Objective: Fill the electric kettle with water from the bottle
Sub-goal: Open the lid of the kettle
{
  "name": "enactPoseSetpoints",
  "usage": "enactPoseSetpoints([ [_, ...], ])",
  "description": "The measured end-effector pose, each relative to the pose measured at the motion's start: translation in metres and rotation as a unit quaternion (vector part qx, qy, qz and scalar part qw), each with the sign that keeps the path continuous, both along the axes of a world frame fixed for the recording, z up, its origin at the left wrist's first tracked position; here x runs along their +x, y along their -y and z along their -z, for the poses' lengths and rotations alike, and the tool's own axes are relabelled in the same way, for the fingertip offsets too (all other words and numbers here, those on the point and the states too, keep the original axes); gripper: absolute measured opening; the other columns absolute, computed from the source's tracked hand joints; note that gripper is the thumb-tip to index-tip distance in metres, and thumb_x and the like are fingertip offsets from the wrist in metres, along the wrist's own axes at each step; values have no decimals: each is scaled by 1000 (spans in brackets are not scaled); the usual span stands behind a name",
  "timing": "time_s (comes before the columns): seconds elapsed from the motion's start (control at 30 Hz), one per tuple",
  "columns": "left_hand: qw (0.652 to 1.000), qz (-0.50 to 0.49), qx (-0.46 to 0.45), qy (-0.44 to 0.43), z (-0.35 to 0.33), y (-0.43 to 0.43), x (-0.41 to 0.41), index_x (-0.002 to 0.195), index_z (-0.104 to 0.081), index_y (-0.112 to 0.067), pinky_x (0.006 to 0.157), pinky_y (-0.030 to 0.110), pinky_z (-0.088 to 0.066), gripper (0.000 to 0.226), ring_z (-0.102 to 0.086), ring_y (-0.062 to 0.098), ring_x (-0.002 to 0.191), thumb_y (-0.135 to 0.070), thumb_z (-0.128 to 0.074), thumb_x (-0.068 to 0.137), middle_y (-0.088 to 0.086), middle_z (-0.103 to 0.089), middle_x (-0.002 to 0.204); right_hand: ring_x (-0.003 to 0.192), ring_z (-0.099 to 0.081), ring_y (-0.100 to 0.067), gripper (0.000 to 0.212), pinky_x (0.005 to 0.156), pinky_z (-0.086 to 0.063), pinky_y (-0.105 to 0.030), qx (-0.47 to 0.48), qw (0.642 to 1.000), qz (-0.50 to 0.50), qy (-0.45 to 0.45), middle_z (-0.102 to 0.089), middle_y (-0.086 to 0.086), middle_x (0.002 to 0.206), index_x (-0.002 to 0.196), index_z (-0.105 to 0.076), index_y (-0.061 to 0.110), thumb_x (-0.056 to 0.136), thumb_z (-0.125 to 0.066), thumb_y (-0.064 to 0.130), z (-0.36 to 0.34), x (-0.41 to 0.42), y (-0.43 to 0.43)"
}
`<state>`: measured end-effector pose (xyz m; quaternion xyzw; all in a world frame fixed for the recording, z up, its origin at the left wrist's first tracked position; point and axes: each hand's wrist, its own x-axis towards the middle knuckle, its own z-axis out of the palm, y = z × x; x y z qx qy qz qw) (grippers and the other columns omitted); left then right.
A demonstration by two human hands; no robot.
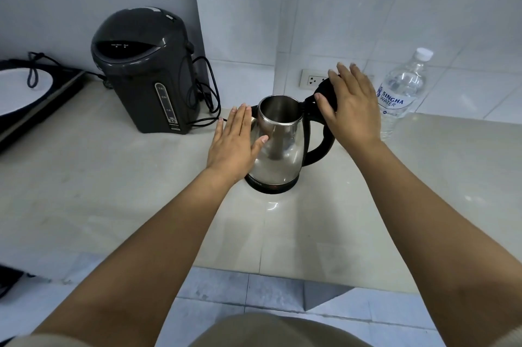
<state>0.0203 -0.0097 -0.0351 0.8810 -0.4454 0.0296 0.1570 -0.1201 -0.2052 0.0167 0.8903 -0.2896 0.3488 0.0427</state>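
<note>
Standing on its black base on the pale counter (113, 191), the steel kettle (278, 149) has its mouth open, and the inside looks bare metal. Its black lid (324, 92) is swung back over the handle (322, 146), which curves down the kettle's right side.

The left hand (233, 146) lies flat against the left wall of the kettle, fingers straight and together, thumb spread across the front of the steel. It grips nothing; the palm only presses the side.

The right hand (351, 109) rests on the raised lid, fingers spread and pointing toward the wall, thumb hooked at the lid's near edge by the hinge. The hand covers the lid rather than closing round it.

The bottle (401, 95) stands upright just right of that hand, near the tiled wall, white cap on, clear water inside, with a blue label. Neither hand touches it.

A wall socket (312, 79) sits behind the kettle, partly hidden by the lid. To the left, well apart, stands a dark grey water boiler (144, 69) with a black cord (207, 98) looped beside it. At the far left edge lies a dark appliance with a white round face (25, 92).
</note>
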Motion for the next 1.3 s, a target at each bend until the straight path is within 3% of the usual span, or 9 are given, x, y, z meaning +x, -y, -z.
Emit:
enactPoseSetpoints([
  [0.23,1000,-5,-9,-15,-3,1,-3,154,3,-14,120,34,7,72,11,11,148,-55,-21,100,-1,7,162,148,-18,-17,74,122,-11,-32,56,997,11,58,-26,-4,158,151,-26,11,94,-43,54,10,-22,-5],
  [0.5,999,-9,-26,-22,-3,2,-7,154,2,-15,119,31,8,71,10,10,148,-54,-22,100,-1,8,162,147,-20,-19,82,121,-16,-36,181,978,37,94,-24,-6,159,153,-19,12,91,-51,55,44,-38,-10],
  [0.73,998,-12,-43,-38,-4,3,-11,155,0,-15,121,30,4,71,11,9,148,-53,-24,100,-1,10,162,136,-40,-26,63,106,-35,-38,322,946,32,24,-41,-7,149,150,-27,14,96,-51,38,69,-21,-8],
  [0.83,997,-20,-48,-49,-4,4,-13,155,1,-15,121,29,4,71,11,7,147,-52,-26,101,-2,11,162,110,-58,-35,42,86,-45,-40,350,935,42,39,-62,-11,121,133,-43,14,96,-50,34,73,-10,-6],
  [0.9,997,-24,-51,-53,-4,5,-13,155,1,-16,120,28,5,70,11,7,147,-51,-26,101,-2,10,162,98,-60,-38,34,77,-46,-40,367,928,52,50,-66,-14,105,120,-46,10,97,-49,34,76,-7,-4],
  [1.03,997,-26,-56,-55,-4,7,-14,155,0,-15,120,27,5,70,10,7,147,-51,-26,101,-2,9,162,91,-61,-40,30,73,-44,-38,370,925,48,69,-67,-15,95,113,-46,8,97,-49,33,79,-6,-4],
  [1.3,993,-20,-111,-24,-16,4,-30,155,-4,-14,120,27,3,68,6,9,148,-49,-27,102,-1,3,163,92,-62,-37,33,73,-44,-35,360,923,44,127,-67,-13,99,118,-48,12,96,-49,36,67,-17,-8],
])
